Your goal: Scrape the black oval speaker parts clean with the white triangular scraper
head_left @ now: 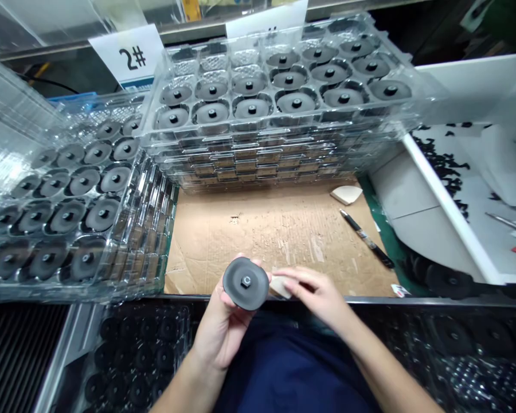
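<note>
My left hand (223, 330) is closed around a round black rubber disc (234, 287), which has a small stub with a metal tip at its centre. The disc is tilted so its dished face points up toward me. Close beside it, my right hand (316, 292) pinches a small cream-coloured pad (280, 287) between thumb and fingers. The pad is near the disc's right edge; I cannot tell whether they touch. Both hands are over the front edge of a worn cardboard sheet (241, 229).
Stacked clear plastic trays (258, 129) of similar discs stand at the back, another stack (124, 229) at left. A second cream pad (346, 194) and a pen (365, 238) lie on the cardboard. A white bin (447, 215) with small black pieces is at right. A sign (129, 54) reads "2#".
</note>
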